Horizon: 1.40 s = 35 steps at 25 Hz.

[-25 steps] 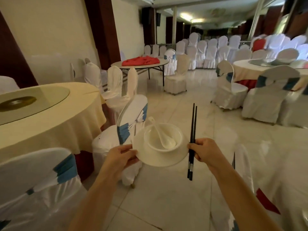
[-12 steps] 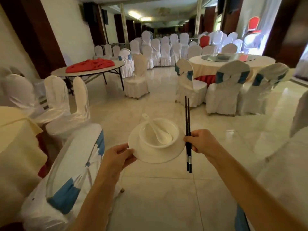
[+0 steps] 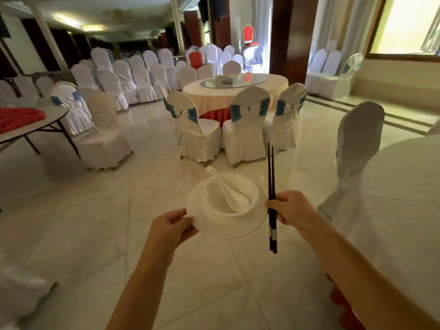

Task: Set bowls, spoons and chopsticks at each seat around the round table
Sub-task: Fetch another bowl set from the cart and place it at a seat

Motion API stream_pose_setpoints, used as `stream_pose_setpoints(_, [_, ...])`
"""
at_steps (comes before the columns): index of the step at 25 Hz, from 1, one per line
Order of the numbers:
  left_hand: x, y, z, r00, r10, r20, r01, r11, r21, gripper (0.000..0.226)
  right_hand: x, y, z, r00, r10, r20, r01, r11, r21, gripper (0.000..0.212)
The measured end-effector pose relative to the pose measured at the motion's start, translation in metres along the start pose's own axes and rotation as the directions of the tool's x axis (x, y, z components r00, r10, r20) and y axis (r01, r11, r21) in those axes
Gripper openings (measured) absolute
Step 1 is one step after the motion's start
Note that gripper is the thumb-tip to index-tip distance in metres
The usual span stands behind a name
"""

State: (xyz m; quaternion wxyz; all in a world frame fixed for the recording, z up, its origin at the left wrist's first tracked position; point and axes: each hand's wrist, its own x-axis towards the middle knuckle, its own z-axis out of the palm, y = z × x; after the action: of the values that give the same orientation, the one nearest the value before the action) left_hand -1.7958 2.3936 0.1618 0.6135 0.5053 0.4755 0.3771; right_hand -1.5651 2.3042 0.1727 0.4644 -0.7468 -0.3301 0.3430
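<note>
Over the tiled floor (image 3: 100,222), our left hand (image 3: 166,231) pinches the rim of a plate (image 3: 209,228) carrying a bowl (image 3: 217,197) with a spoon (image 3: 229,194) inside. Our right hand (image 3: 294,208) grips upright chopsticks (image 3: 271,182) just beside the plate. Ahead stands a round table (image 3: 273,85) ringed by chairs (image 3: 245,129).

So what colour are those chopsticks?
The chopsticks are black, seen in the head view.
</note>
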Motion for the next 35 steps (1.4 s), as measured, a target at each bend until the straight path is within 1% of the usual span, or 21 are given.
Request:
stream_pose_setpoints(5, [0.13, 0.013, 0.068, 0.996, 0.012, 0.084, -0.014, 1.0, 0.015, 0.025, 0.124, -0.003, -0.026, 0.996, 0.017, -0.091, -0.015, 1.0, 0.025, 0.022])
stream_pose_setpoints(7, [0.182, 0.026, 0.099, 0.994, 0.006, 0.105, -0.009, 1.0, 0.027, 0.025, 0.177, -0.014, -0.043, 0.991, 0.015, -0.13, -0.011, 1.0, 0.028, 0.023])
stream_pose_setpoints(10, [0.256, 0.047, 0.143, 0.991, 0.011, 0.134, -0.015, 0.999, 0.03, 0.025, 0.253, -0.034, -0.07, 0.987, 0.017, -0.162, -0.012, 0.999, 0.031, 0.018])
stream_pose_setpoints(13, [0.317, 0.062, 0.181, 0.985, 0.013, 0.171, -0.02, 0.999, 0.039, 0.026, 0.314, -0.042, -0.092, 0.979, 0.025, -0.201, -0.014, 0.998, 0.056, 0.018])
stream_pose_setpoints(17, [0.409, 0.07, 0.243, 0.965, 0.013, 0.261, -0.025, 0.999, 0.045, 0.021, 0.406, -0.038, -0.122, 0.961, 0.081, -0.265, -0.06, 0.994, 0.087, 0.02])
stream_pose_setpoints(20, [0.478, 0.076, 0.288, 0.945, -0.014, 0.327, -0.001, 0.999, 0.046, 0.021, 0.467, -0.037, -0.145, 0.943, 0.11, -0.314, -0.072, 0.989, 0.132, 0.02])
stream_pose_setpoints(24, [0.583, 0.104, 0.369, 0.902, -0.057, 0.428, 0.025, 0.997, 0.079, 0.025, 0.553, -0.053, -0.189, 0.902, 0.139, -0.409, -0.072, 0.982, 0.173, 0.013])
stream_pose_setpoints(27, [0.648, 0.132, 0.439, 0.858, -0.075, 0.508, 0.024, 0.994, 0.106, 0.02, 0.615, -0.065, -0.233, 0.857, 0.178, -0.484, -0.071, 0.97, 0.231, 0.011])
stream_pose_setpoints(31, [0.703, 0.146, 0.529, 0.801, -0.098, 0.591, 0.034, 0.992, 0.118, 0.018, 0.673, -0.065, -0.294, 0.808, 0.218, -0.547, -0.084, 0.962, 0.26, 0.009])
stream_pose_setpoints(35, [0.755, 0.141, 0.63, 0.752, -0.124, 0.648, 0.049, 0.99, 0.133, 0.022, 0.742, -0.041, -0.366, 0.775, 0.218, -0.593, -0.083, 0.965, 0.247, 0.012])
